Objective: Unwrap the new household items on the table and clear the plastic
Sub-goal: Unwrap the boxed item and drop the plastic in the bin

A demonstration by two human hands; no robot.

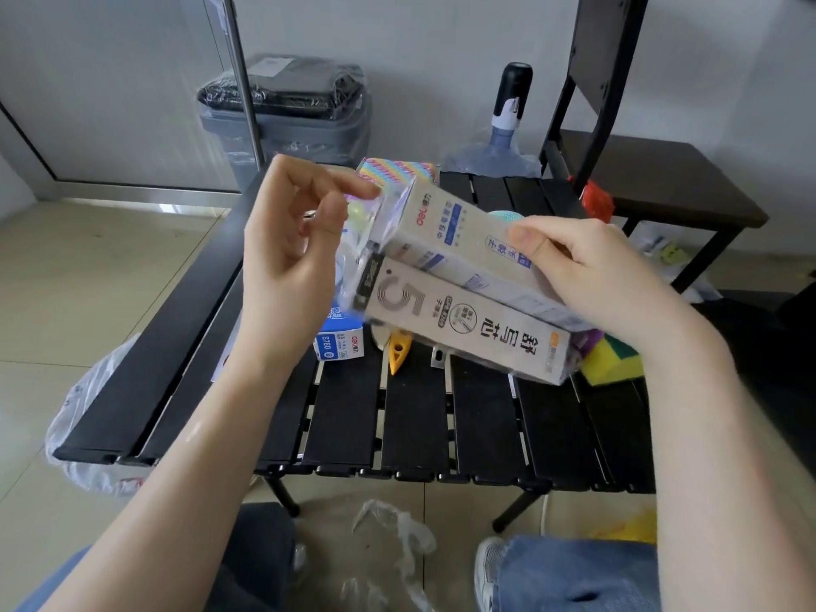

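- Two long beige cardboard boxes [459, 276] of pen refills, bundled side by side in clear plastic film [353, 258], were held in the air above the black slatted table [415, 426], tilted with their far end up and to the left.
- The right hand [587, 276] gripped the near end of the bundle, thumb laid across the upper box and fingers curled behind it.
- The left hand [296, 240] pinched loose film at the far end between thumb and fingertips, the other fingers lifted clear.
- The boxes looked light and stiff, so a firm grip on the cardboard should not crush them; the film looked thin, slick and stretchy, likely to slip from the fingers unless taken at a bunched corner.
- The loose flap at the far end looked the best place to pull, with the right hand bracing the boxes against the tug.
- On the table lay a small blue and white box [340, 344], a yellow plastic piece [399, 353], a rainbow-striped packet [397, 170] and a yellow and green sponge [611, 360].
- Crumpled clear wrap [393, 536] lay on the tiled floor by the person's feet, and a pale plastic bag [84, 417] hung beside the table's left edge.
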